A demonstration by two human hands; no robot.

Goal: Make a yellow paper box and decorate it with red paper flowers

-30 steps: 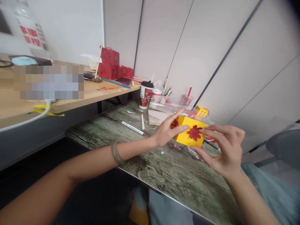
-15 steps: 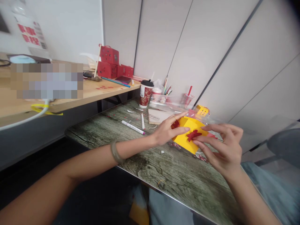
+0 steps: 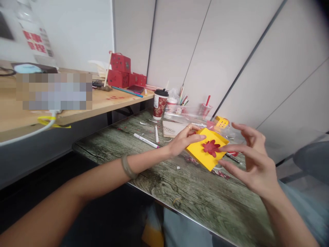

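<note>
A yellow paper box [image 3: 197, 148] is held above the table by my left hand [image 3: 183, 139], the thumb on its face and the other fingers behind its far edge. On the face toward me lies a dark red paper flower [image 3: 211, 148] with several petals, some lifted at the tips. My right hand [image 3: 254, 159] is at the box's right side, fingers spread and curved. Its index fingertip comes up to the flower's right petal; whether it touches is hard to tell. No object shows between the right fingers.
A wood-patterned table [image 3: 154, 181] bears a marker [image 3: 146, 140], a white pen [image 3: 156, 133], paper scraps and a lidded coffee cup [image 3: 160, 104]. Behind are a small yellow box [image 3: 221, 122] and a pen holder. Red boxes [image 3: 119, 70] stand on the wooden desk at left.
My right hand has opened and drawn back to the right from the flower. The box has tilted so that its flowered face shows more fully. The left hand still holds it.
</note>
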